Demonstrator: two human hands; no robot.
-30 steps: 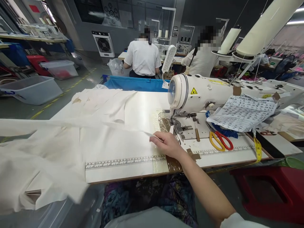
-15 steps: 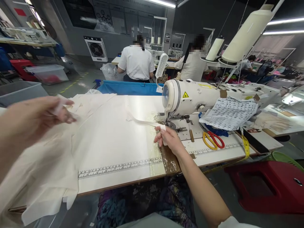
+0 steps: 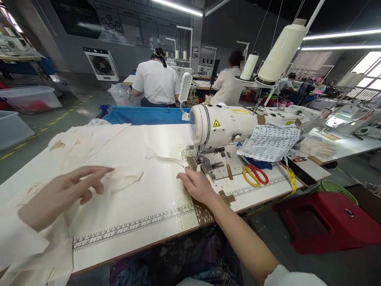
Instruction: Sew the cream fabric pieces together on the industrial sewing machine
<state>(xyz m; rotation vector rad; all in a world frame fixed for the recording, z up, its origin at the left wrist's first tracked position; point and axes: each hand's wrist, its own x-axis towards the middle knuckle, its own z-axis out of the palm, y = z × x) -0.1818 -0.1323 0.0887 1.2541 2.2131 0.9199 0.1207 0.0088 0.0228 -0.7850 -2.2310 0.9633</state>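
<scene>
White table (image 3: 157, 194) under cloth (image 3: 85, 145), grey wall (image 3: 127, 61).

Skinny cream strip (image 3: 166, 159), kinda wavy, runs leftward from the right hand (image 3: 198, 184) at its fingertips — pretty floppy looking. A little cream cloth piece (image 3: 126, 180) pokes out just past the left hand's (image 3: 70, 190) fingers, and wrinkly cream fabric (image 3: 86, 143) spreads out beyond that hand.
</scene>
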